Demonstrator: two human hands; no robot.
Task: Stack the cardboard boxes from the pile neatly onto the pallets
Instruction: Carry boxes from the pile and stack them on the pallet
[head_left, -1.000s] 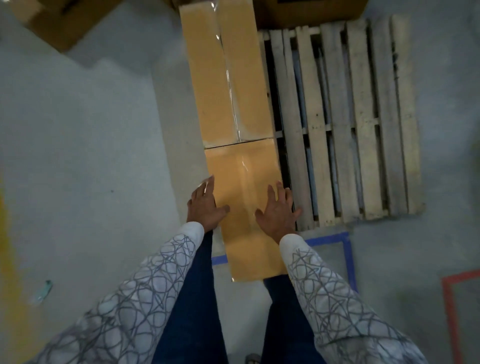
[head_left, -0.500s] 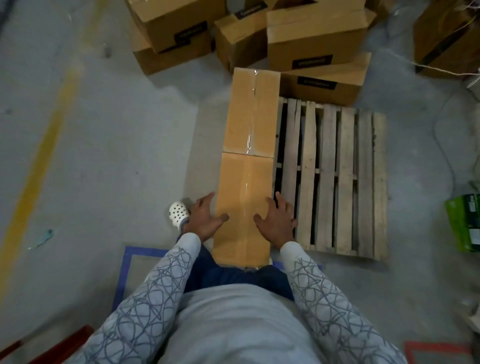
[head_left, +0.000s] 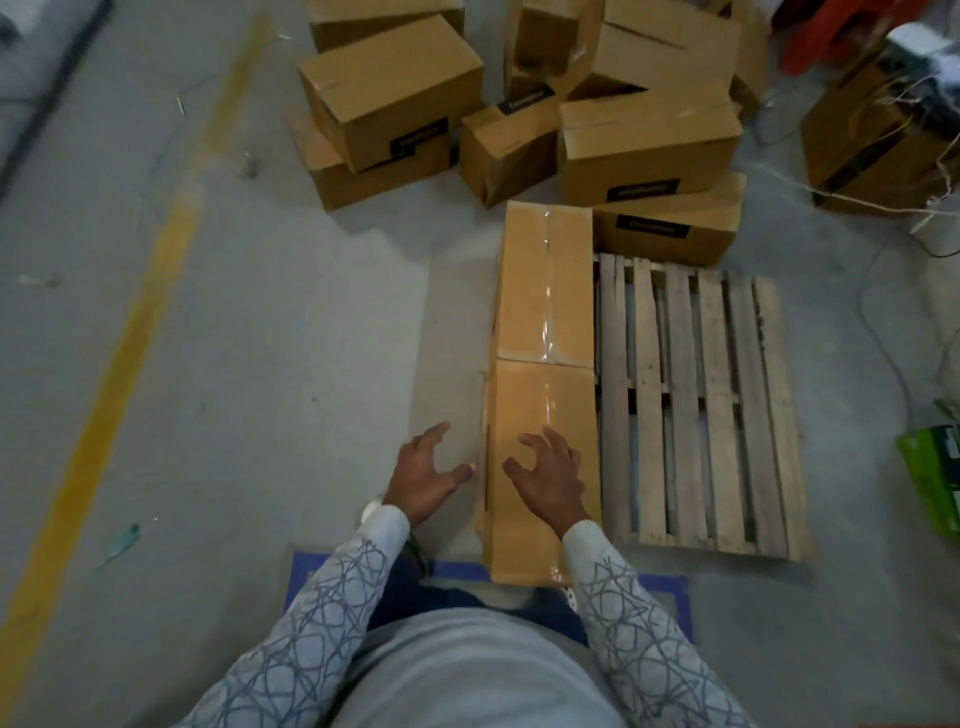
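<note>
Two taped cardboard boxes lie end to end along the left edge of a wooden pallet (head_left: 696, 405): the near box (head_left: 540, 405) and the far box (head_left: 545, 280). My left hand (head_left: 423, 480) hovers just left of the near box, fingers spread and holding nothing. Over the near box's top my right hand (head_left: 548, 478) floats with loosely bent fingers, also holding nothing. A pile of cardboard boxes (head_left: 519, 119) lies on the floor beyond the pallet.
A yellow line (head_left: 135, 332) runs along the grey floor at left. Blue tape (head_left: 306, 571) marks a rectangle under my feet. A green carton (head_left: 935, 478) sits at the right edge, with cables and another box (head_left: 878, 140) at the far right.
Both hands have lifted off the near box and drawn back; the left one is now off to its left side. The view has risen and pulled back, showing more of the pile.
</note>
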